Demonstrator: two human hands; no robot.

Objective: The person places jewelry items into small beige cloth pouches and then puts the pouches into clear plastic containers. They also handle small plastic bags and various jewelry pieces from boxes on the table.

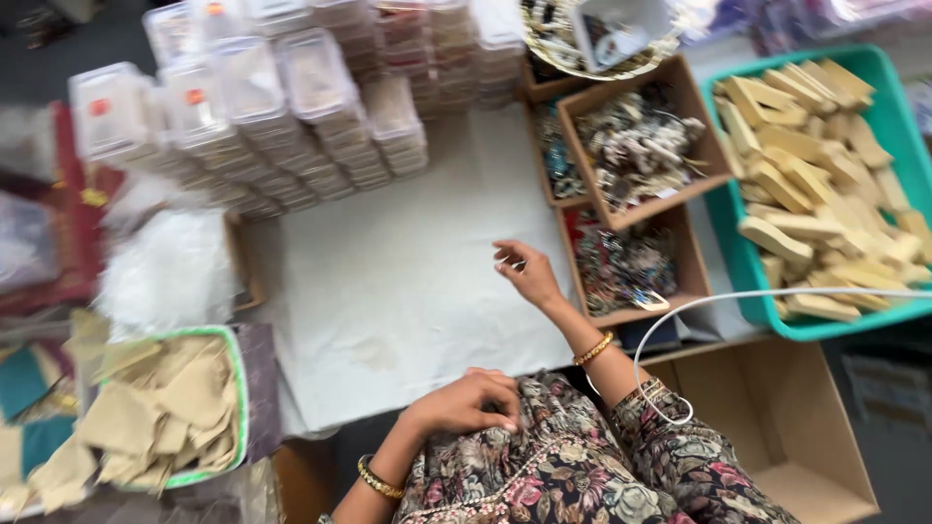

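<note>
My right hand (525, 271) hovers over the white cloth (408, 272), fingers loosely curled with something small and pale pinched between fingertips; what it is I cannot tell. It is just left of a cardboard box of mixed coloured trinkets (626, 264). My left hand (468, 402) rests curled on my floral-patterned lap (573, 466), fingers pressed into the fabric. Both wrists wear gold bangles.
Stacks of clear plastic boxes (262, 107) stand at the back left. Another cardboard box of pale trinkets (636, 146) sits behind. A teal tray of wooden pieces (825, 184) is at right. A green-rimmed tray of beige cloth pieces (165, 408) lies at left. An empty carton (786, 427) is at bottom right.
</note>
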